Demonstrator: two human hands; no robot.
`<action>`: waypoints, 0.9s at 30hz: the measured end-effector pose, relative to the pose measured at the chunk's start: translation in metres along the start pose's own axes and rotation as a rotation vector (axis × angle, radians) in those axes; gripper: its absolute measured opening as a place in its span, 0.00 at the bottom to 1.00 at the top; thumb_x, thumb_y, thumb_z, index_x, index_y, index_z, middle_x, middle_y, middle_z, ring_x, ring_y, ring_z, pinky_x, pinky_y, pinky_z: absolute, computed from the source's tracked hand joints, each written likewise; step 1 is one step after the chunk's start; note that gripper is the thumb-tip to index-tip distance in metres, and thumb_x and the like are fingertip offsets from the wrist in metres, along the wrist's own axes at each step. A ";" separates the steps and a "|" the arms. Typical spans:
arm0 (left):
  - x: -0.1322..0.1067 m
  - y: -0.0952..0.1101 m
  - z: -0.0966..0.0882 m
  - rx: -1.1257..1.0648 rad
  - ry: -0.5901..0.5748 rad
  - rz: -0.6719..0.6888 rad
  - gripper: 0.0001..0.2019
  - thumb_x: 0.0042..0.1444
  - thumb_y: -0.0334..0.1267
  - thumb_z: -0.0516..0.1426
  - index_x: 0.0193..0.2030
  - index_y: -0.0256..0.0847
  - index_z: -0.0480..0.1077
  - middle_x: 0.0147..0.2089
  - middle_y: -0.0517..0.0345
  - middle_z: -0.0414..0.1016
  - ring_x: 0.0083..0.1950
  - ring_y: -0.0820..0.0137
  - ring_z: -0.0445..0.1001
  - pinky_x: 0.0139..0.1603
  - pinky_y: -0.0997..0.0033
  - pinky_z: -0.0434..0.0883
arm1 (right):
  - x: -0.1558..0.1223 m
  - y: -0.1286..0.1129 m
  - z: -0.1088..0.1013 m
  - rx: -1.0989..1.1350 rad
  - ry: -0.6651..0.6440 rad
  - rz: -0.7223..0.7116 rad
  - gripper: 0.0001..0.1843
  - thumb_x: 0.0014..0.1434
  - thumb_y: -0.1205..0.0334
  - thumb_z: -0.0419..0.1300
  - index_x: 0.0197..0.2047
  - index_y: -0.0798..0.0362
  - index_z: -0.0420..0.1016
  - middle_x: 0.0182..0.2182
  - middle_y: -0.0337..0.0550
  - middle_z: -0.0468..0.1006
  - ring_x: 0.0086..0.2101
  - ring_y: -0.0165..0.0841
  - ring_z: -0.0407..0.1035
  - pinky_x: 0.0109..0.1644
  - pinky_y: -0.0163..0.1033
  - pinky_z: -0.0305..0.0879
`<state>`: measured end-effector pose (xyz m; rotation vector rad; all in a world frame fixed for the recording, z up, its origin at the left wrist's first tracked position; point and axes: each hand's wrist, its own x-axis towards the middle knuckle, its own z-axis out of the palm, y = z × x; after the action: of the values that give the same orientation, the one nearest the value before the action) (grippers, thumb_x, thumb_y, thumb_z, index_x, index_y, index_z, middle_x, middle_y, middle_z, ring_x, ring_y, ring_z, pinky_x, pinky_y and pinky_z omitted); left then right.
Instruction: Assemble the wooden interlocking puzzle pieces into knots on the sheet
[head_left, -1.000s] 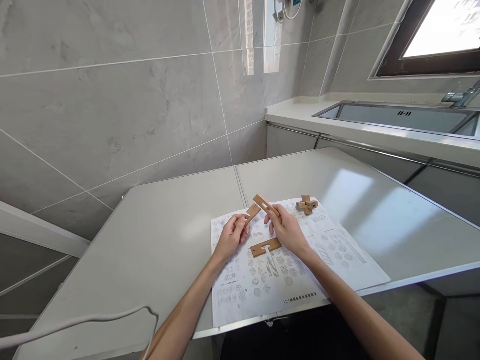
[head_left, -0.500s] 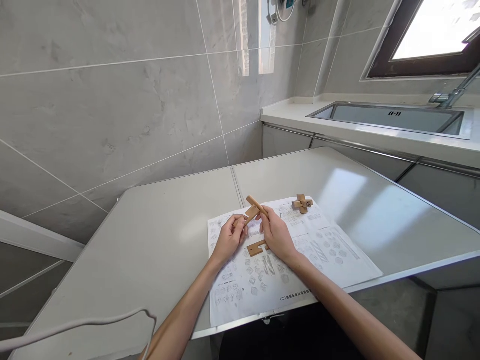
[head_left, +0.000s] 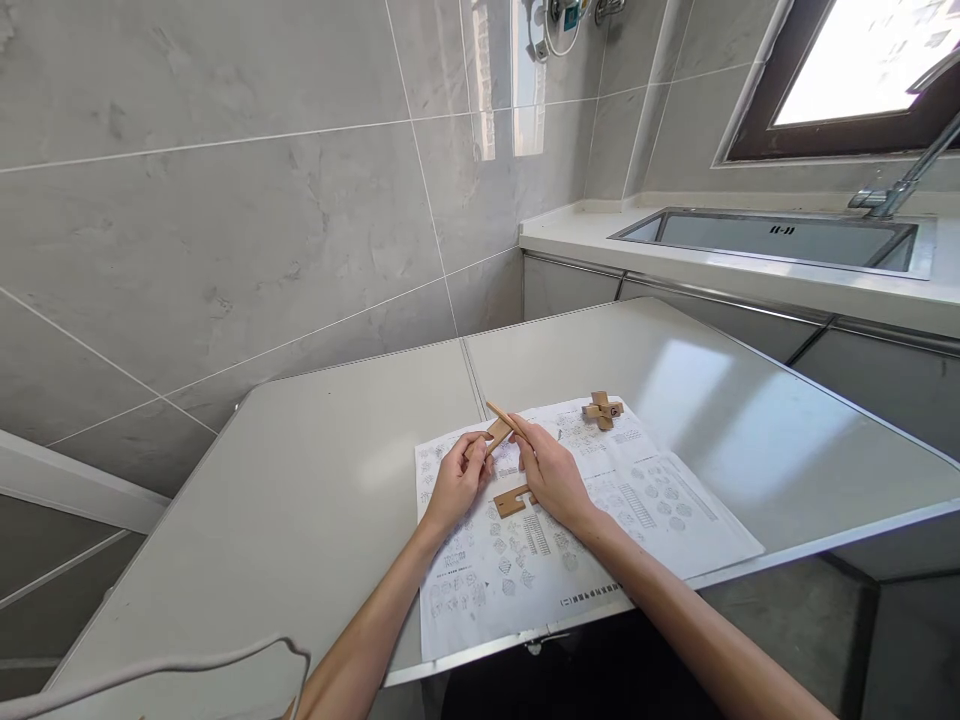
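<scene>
Two flat wooden puzzle pieces cross each other above the printed sheet. My left hand point(head_left: 460, 478) is closed on one wooden puzzle piece point(head_left: 499, 433), gripping its lower left end. Between the fingers of my right hand point(head_left: 550, 470) is the other, a narrow-looking wooden puzzle piece point(head_left: 498, 410) seen nearly edge-on, slanting up to the left. The two pieces touch or overlap; whether they interlock I cannot tell. Below my hands a notched wooden piece point(head_left: 510, 503) lies flat on the instruction sheet point(head_left: 465, 625), its right end partly covered by my right hand.
An assembled wooden burr puzzle point(head_left: 603, 411) stands at the sheet's far right corner. The pale table point(head_left: 337, 520) has a seam across it. A white cable point(head_left: 187, 664) hangs at the lower left. Behind on the right is a counter with a sink point(head_left: 772, 240) and a faucet point(head_left: 892, 195).
The piece in my right hand has turned a little and now looks thinner, more edge-on. My left hand keeps its hold. The view has tilted slightly.
</scene>
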<state>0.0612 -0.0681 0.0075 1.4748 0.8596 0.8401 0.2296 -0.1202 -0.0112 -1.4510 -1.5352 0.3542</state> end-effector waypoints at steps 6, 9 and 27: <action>-0.001 0.003 0.000 -0.013 0.013 0.000 0.20 0.68 0.57 0.56 0.51 0.40 0.71 0.27 0.66 0.63 0.25 0.75 0.57 0.27 0.73 0.58 | 0.000 0.001 -0.001 -0.033 -0.017 -0.036 0.27 0.77 0.60 0.42 0.74 0.48 0.62 0.40 0.47 0.78 0.34 0.38 0.73 0.41 0.43 0.72; -0.001 0.004 0.000 -0.001 0.020 0.005 0.20 0.68 0.56 0.56 0.51 0.40 0.71 0.27 0.66 0.63 0.25 0.75 0.57 0.27 0.73 0.58 | 0.000 0.004 0.000 -0.037 -0.014 -0.075 0.27 0.77 0.61 0.43 0.75 0.46 0.61 0.39 0.46 0.78 0.34 0.37 0.73 0.40 0.41 0.72; 0.001 0.001 0.001 -0.012 0.015 0.023 0.22 0.67 0.58 0.56 0.52 0.40 0.71 0.25 0.67 0.62 0.24 0.75 0.56 0.27 0.73 0.57 | -0.004 0.006 0.004 -0.072 -0.087 -0.193 0.30 0.77 0.66 0.46 0.77 0.38 0.55 0.41 0.43 0.79 0.37 0.35 0.76 0.36 0.36 0.71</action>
<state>0.0625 -0.0678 0.0082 1.4720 0.8489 0.8736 0.2291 -0.1202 -0.0192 -1.3431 -1.7582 0.2520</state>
